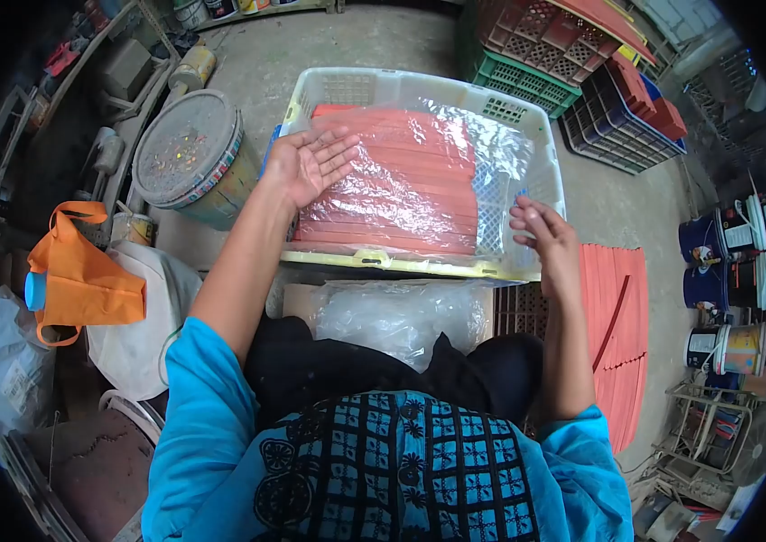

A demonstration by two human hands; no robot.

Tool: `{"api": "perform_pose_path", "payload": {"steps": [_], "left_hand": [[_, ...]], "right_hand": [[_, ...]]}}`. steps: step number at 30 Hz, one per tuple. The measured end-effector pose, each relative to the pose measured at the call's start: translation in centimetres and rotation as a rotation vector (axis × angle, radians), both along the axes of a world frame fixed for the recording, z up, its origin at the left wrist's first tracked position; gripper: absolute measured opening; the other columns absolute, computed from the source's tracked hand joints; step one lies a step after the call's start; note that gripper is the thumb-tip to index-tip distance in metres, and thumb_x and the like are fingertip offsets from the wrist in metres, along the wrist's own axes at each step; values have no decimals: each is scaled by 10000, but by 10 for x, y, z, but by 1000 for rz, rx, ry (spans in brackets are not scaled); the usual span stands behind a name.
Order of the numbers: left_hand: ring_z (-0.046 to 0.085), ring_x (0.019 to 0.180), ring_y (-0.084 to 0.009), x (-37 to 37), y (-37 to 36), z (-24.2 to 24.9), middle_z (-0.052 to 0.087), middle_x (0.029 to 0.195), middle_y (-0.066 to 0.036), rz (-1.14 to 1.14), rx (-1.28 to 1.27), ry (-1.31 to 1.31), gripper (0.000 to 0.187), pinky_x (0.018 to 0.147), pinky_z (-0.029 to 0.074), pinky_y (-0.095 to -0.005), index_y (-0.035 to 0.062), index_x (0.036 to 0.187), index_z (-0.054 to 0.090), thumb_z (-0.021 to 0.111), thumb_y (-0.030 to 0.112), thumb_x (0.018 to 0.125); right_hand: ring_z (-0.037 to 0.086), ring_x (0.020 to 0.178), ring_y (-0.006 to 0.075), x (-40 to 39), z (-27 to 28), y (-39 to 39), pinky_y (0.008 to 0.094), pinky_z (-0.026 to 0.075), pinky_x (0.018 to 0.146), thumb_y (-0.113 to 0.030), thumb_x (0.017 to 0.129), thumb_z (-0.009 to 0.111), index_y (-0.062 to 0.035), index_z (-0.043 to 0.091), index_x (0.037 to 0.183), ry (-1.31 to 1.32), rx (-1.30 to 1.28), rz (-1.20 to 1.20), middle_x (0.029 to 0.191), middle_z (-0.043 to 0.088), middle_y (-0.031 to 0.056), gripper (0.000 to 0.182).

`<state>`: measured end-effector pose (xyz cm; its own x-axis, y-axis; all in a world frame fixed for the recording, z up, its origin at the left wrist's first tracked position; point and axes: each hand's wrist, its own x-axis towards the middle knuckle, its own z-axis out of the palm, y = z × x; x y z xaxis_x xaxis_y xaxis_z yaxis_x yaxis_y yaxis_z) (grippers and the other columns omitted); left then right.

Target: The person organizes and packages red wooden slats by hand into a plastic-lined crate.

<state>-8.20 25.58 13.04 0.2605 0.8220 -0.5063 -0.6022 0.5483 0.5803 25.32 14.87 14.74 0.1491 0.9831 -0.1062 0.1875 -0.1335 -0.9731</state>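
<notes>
A clear plastic sheet point(505, 149) lies over a row of flat red strips point(401, 194) inside a white plastic crate point(428, 88). My left hand point(313, 166) is palm up with its fingers spread, over the left part of the sheet. At the crate's right side, my right hand point(541, 228) has its fingers curled together near the edge of the sheet; a small blue bit shows at the fingertips, too small to name. More clear plastic point(401, 316) lies in front of the crate, close to my lap.
A lidded bucket point(186, 149) stands left of the crate, an orange bag point(85, 275) nearer me. More red strips point(613, 334) lie at the right. Stacked crates point(527, 81) and a dark crate point(617, 122) stand beyond; paint buckets point(726, 348) line the right.
</notes>
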Motion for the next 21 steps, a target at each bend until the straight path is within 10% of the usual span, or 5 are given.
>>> {"api": "perform_pose_path", "payload": {"steps": [12,21], "left_hand": [[404,1243,-312,36,49,-57,396,1373,-196,34,-132,328,594,1032,316,-466,27,1332,413,320,426,901],[273,1347,-323,25,-21,-64,277,1462,-176,-953,672,1536,665,1093,241,-370,90,1398,337,443,473,864]], "right_hand": [[468,1186,365,-37,-55,43,406,389,995,-296,756,694,-97,440,1321,-1006,-61,657,1307,440,237,651],[378,1267,399,-47,-65,58,400,374,1018,-354,741,691,-140,379,1375,-1061,-217,515,1390,344,260,738]]}}
